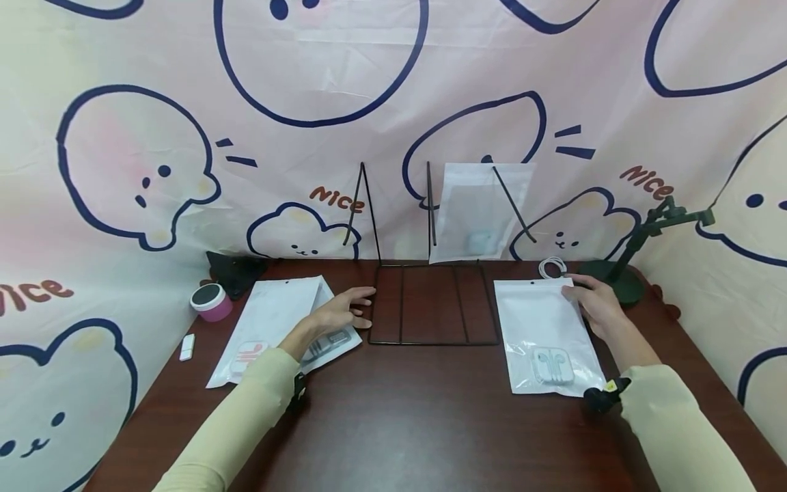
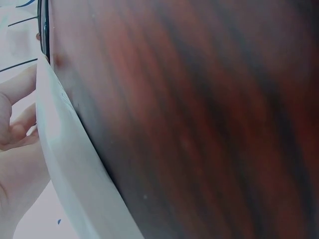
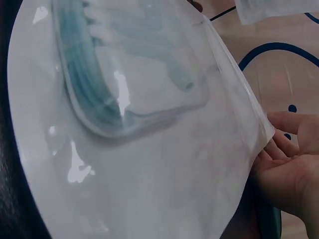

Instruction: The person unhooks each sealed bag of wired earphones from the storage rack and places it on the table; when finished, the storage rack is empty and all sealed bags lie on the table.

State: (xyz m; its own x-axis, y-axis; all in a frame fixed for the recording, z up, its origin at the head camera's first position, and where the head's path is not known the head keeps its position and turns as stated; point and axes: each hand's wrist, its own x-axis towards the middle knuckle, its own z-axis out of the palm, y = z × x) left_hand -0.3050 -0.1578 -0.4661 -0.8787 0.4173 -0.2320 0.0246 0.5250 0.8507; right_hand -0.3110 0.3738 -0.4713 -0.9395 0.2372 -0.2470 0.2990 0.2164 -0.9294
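My right hand (image 1: 590, 298) pinches the upper right edge of a white plastic pouch (image 1: 535, 314), its thumb on the front. Through the pouch's lower part shows a clear case with white wired earphones (image 1: 553, 365); this case looks large and bluish in the right wrist view. My left hand (image 1: 337, 313) is over two overlapping white pouches (image 1: 270, 307), its fingers loosely extended toward a black wire rack (image 1: 435, 344) and fingertips right by its left side. In the left wrist view a pouch edge (image 2: 75, 164) partly covers that hand. From the rack's right prongs hangs a translucent pouch (image 1: 476, 205).
A green stand (image 1: 630, 280) with a jointed arm is at the back right, beside a coiled white cable (image 1: 552, 266). At the left are a pink jar (image 1: 212, 303), a small white object (image 1: 187, 347) and a black item (image 1: 233, 272). A patterned cloth (image 1: 307, 157) backs the table.
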